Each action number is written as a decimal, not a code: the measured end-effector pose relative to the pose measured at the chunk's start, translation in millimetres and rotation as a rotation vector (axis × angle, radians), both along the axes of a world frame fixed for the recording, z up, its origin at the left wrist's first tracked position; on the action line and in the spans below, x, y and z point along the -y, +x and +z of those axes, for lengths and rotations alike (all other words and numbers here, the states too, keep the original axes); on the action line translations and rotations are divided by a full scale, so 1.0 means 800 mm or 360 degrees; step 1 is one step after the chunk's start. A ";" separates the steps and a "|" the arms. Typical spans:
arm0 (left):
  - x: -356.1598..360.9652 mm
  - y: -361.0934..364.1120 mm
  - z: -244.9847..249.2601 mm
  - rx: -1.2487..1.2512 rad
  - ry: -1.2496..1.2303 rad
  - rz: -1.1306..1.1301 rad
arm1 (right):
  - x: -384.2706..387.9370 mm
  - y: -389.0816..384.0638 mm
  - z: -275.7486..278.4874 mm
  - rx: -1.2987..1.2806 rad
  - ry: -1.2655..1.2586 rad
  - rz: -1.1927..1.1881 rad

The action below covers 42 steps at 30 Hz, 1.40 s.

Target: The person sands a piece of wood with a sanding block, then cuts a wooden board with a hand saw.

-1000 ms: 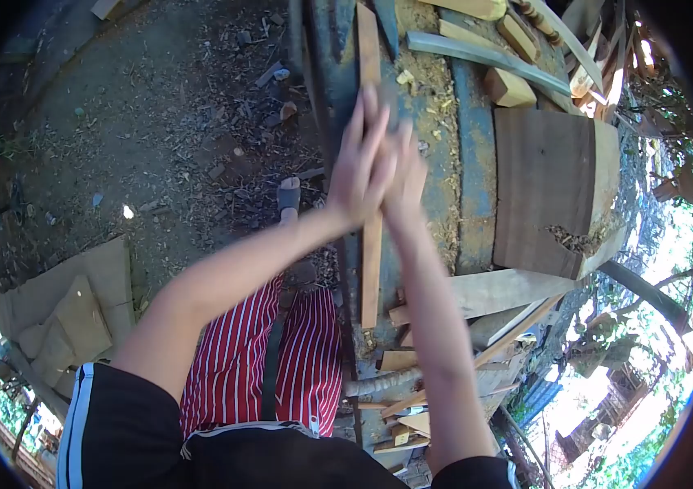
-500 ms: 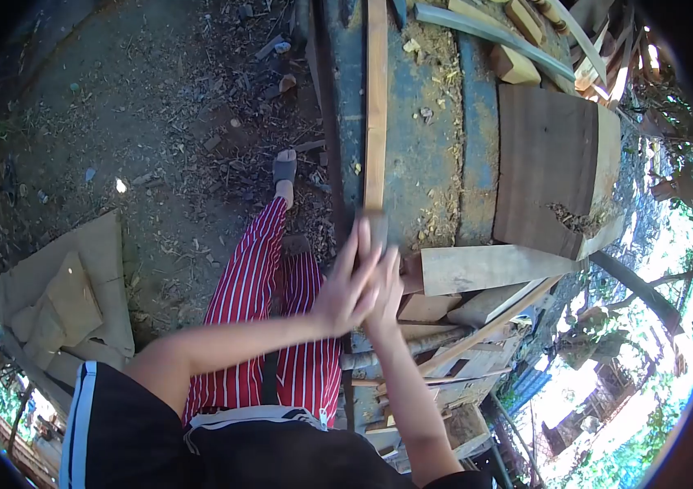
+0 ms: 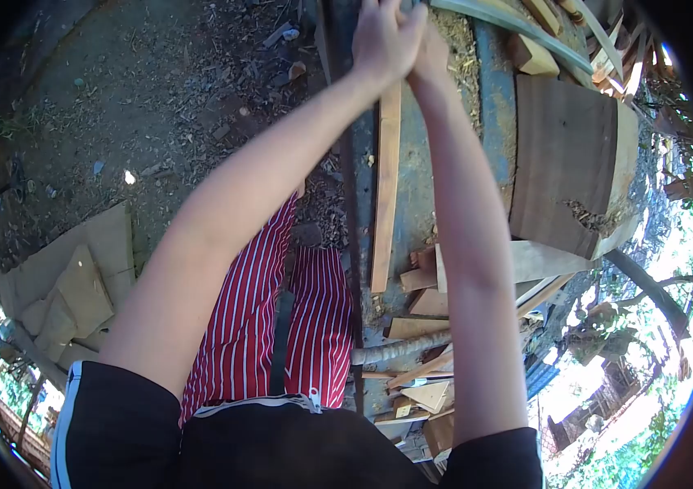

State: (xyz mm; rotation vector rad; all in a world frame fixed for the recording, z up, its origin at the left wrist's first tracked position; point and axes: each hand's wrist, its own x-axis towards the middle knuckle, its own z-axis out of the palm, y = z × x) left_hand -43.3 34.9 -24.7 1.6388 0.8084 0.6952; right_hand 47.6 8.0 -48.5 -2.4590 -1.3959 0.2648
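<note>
- Plainly, the wooden strip (image 3: 386, 191) lies from the hands back toward the body: its near end shows beyond the knees, and its upper visible part passes out of sight behind the left wrist.
- Its long axis runs almost straight away from the person, leaning slightly right toward the far end and roughly alongside the table's left edge.
- The left hand (image 3: 383, 49) is nearer to the strip's line; the right hand (image 3: 432, 57) sits just right of it.
- Both hands are pressed together at the far reach of the arms, the left overlapping the right. The upper border cuts off the fingers, so I cannot tell what they grip, if anything.
- The strip rests flat on the worn blue table (image 3: 413, 179), with sawdust strewn to its right.
- Right of the right arm lies a broad brown board (image 3: 562, 155), with a pale plank (image 3: 546, 259) nearer the body, partly hidden by that forearm.
- Offcuts (image 3: 417, 328) and a rough stick (image 3: 399, 352) crowd the table's near part; a curved grey strip (image 3: 518, 28) crosses the far right.
- Left of the table is chip-littered ground (image 3: 192, 98), with flat tan sheets (image 3: 81, 285) lower down.
</note>
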 end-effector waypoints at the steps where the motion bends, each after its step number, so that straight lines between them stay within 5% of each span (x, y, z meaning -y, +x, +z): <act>1: -0.005 0.000 -0.007 -0.0018 0.0056 0.0000 | 0.000 -0.004 -0.005 -0.0010 0.0003 -0.0004; 6: 0.066 -0.052 -0.013 -0.0055 0.0352 -0.0059 | 0.098 -0.082 0.016 0.0040 0.0348 -0.0017; 9: 0.194 -0.159 0.028 -0.0163 0.0062 -0.0347 | 0.224 -0.178 0.051 -0.0076 -0.0291 -0.0032; 14: 0.339 -0.286 0.067 -0.0420 -0.0390 -0.0682 | 0.389 -0.285 0.075 -0.0400 -0.0819 -0.0021; 18: 0.285 -0.234 0.046 -0.0288 -0.0337 -0.0653 | 0.321 -0.235 0.067 -0.0217 -0.0504 -0.0072; 23: 0.090 -0.055 -0.003 0.0045 0.0338 -0.0099 | 0.113 -0.082 0.021 0.0035 0.0095 -0.0100; 24: 0.051 -0.027 -0.008 0.0038 0.0371 -0.0045 | 0.072 -0.053 0.009 0.0212 0.0476 -0.0020; 28: -0.013 0.017 -0.026 -0.0074 0.0497 0.0043 | 0.003 -0.003 0.019 0.0147 0.0296 0.0028; 30: 0.006 0.004 -0.024 -0.0055 0.0591 -0.0037 | 0.035 -0.009 -0.011 -0.0176 0.0312 -0.0085; 32: 0.064 -0.042 -0.012 -0.0008 0.0523 -0.0240 | 0.098 -0.070 -0.014 0.0192 0.0351 -0.0217; 35: 0.166 -0.132 0.008 -0.0141 0.0453 -0.0675 | 0.210 -0.147 0.060 -0.0206 -0.0213 -0.0263; 38: 0.250 -0.206 0.019 -0.0226 0.0316 -0.1013 | 0.323 -0.200 0.059 -0.0378 -0.0229 -0.0160; 40: 0.266 -0.235 0.027 -0.0196 0.0324 -0.1119 | 0.343 -0.204 0.120 -0.0804 -0.0426 -0.0289; 42: 0.250 -0.256 0.033 -0.0124 0.0261 -0.1168 | 0.355 -0.195 0.167 -0.0894 -0.0188 -0.0354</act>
